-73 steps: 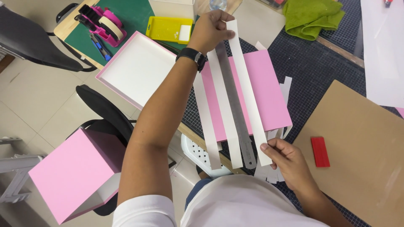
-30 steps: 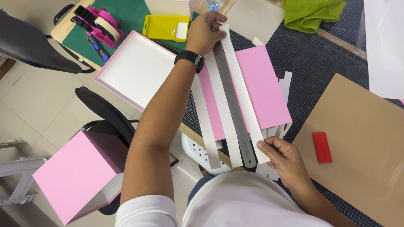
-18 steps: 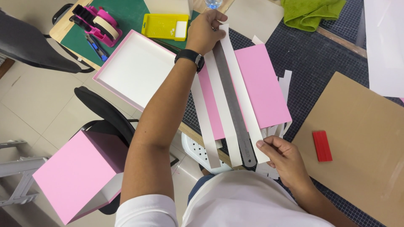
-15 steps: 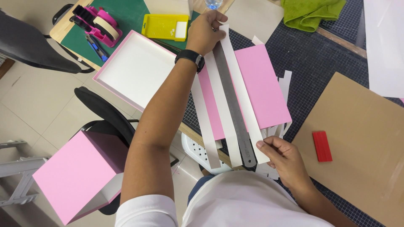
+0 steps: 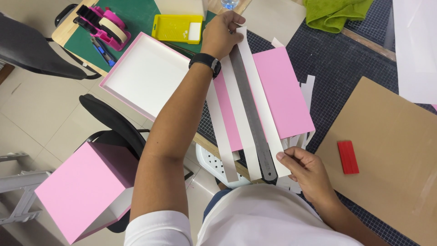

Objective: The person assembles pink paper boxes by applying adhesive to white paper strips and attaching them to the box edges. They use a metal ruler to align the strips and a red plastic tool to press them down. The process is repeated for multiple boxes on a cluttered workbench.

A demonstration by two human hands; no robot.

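A long steel ruler [image 5: 249, 109] lies lengthwise over white paper strips [image 5: 236, 123] on a pink sheet [image 5: 284, 91]. My left hand [image 5: 222, 33], with a black watch on the wrist, presses down on the far end of the ruler and strips. My right hand [image 5: 306, 169] pinches the near end of a white strip beside the ruler's near tip. Several loose white strips [image 5: 307, 89] stick out from under the pink sheet at its right edge.
A shallow pink box lid with white inside [image 5: 145, 75] lies at left. A pink cube box [image 5: 82, 191] sits low left on a chair. Brown cardboard [image 5: 400, 155] with a red block [image 5: 348, 156], a yellow tray [image 5: 178, 28], a tape dispenser [image 5: 105, 26], a green cloth [image 5: 339, 13].
Almost nothing has moved; both hands stay on the ends of the ruler and strips, and the view has shifted slightly.
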